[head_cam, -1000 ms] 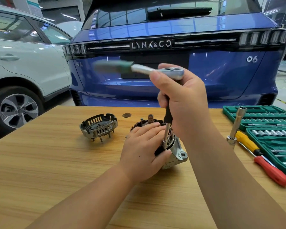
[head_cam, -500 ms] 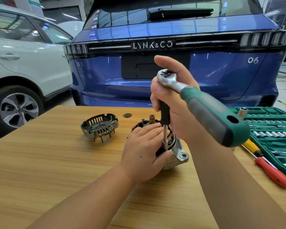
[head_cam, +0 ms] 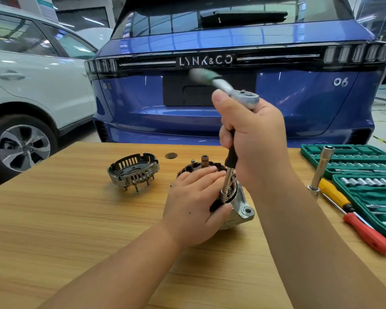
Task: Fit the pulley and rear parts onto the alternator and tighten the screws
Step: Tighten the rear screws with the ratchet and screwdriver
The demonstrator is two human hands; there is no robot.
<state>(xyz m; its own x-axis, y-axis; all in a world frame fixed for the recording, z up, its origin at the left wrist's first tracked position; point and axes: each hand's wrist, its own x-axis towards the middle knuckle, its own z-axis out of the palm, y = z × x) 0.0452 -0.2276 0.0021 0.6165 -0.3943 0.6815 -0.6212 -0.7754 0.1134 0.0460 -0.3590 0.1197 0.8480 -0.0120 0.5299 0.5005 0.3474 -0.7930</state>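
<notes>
Alternator (head_cam: 239, 206) on the table (head_cam: 76, 219), my left hand (head_cam: 194, 208) wrapped over it, my right hand (head_cam: 254, 139) gripping the ratchet (head_cam: 241, 95), extension bar (head_cam: 226, 184) upright on a housing screw.

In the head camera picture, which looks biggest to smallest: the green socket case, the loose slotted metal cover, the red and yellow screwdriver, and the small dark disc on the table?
1. Green socket case, though partly cut off at the edge.
2. Red and yellow screwdriver and slotted metal cover: too alike to rank; the screwdriver is longer, the cover bulkier.
3. Small dark disc, clearly smallest.
</notes>
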